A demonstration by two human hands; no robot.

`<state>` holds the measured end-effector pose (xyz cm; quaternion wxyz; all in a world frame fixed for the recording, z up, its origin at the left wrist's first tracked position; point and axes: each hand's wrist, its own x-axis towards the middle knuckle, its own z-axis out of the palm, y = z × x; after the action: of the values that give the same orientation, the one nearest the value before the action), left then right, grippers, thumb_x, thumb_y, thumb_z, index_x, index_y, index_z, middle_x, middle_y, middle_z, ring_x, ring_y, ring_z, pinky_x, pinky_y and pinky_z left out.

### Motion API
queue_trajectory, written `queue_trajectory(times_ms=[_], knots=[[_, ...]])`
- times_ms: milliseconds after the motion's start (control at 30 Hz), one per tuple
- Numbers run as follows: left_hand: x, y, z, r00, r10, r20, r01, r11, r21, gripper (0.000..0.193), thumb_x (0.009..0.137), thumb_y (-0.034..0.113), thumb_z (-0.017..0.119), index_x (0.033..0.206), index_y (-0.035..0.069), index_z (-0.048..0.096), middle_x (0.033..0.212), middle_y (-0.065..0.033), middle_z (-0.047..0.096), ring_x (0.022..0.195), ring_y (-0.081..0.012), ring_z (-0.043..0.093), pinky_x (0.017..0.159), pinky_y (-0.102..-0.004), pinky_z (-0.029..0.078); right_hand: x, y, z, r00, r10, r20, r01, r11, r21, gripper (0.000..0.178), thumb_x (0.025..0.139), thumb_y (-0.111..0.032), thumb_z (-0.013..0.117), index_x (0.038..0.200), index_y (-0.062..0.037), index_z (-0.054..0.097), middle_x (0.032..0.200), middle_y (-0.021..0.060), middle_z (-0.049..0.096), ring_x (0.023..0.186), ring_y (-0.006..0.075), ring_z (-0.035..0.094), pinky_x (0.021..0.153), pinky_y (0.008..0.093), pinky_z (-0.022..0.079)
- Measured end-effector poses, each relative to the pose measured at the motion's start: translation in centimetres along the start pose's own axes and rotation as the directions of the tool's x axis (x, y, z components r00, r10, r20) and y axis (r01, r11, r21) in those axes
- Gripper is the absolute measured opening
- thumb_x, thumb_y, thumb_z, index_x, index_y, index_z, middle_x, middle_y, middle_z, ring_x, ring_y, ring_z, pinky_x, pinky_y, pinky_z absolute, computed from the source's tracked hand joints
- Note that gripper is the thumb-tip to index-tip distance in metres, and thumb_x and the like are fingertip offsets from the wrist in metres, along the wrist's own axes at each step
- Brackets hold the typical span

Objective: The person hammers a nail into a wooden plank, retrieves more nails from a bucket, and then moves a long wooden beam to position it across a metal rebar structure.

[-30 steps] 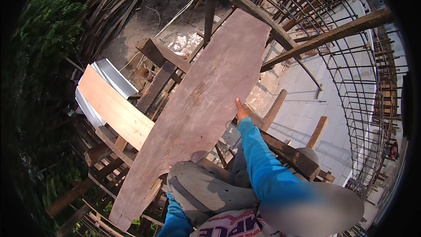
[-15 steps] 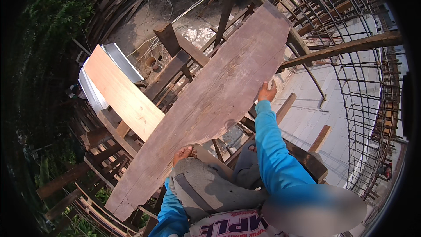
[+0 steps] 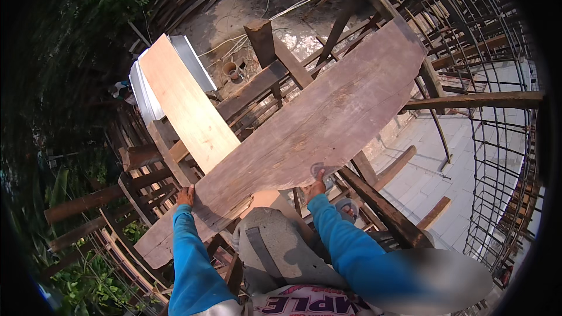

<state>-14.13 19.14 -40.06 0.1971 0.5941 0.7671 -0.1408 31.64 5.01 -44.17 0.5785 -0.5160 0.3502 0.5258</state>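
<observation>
Brown plank [image 3: 304, 126] lies slantwise through the middle of the frame, lower left to upper right, crossing over the lower end of a pale board [image 3: 184, 102]. Our left hand [image 3: 185, 196] sits half curled at its upper edge, toward the lower left — whether it has closed on the wood we cannot tell. Our right hand [image 3: 317, 186] has its grip closed on the lower edge near the centre, thumb on the face, fingers mostly hidden. We judge the step in hand to be steadying the plank by its long edges. Any next shift calls for even support from both hands — its upper-right end, close beside a wooden beam [image 3: 480, 100], could catch there.
</observation>
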Motion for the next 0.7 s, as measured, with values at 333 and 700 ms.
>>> queue_trajectory(times_ms=[333,700], knots=[[-1.8,6.9,3.7,0.997,0.073,0.034,-0.06,0.954,-0.295,0.066,0.078,0.063,0.049,0.085,-0.001,0.063,0.088,-0.0232,0.061,0.087,-0.0385,0.057,0.083,-0.0471,0.039,-0.8,-8.0,0.6,0.923,-0.382,-0.052,0.383,0.924,0.007,0.077,0.078,-0.06,0.056,0.131,-0.0076,0.037,0.129,0.0108,0.044,0.109,0.0263,0.049,0.093,0.046,0.039],[-7.2,24.5,-2.4,0.944,0.306,-0.123,-0.329,0.908,-0.26,0.058,0.079,0.055,0.055,0.081,-0.002,0.06,0.079,-0.0204,0.059,0.079,-0.0352,0.055,0.074,-0.0446,0.041,1.1,-19.1,3.0,0.622,-0.683,-0.382,0.732,0.681,-0.023,0.043,0.089,-0.021,0.051,0.127,-0.0028,0.042,0.126,0.0122,0.046,0.116,0.0263,0.045,0.098,0.0372,0.036]])
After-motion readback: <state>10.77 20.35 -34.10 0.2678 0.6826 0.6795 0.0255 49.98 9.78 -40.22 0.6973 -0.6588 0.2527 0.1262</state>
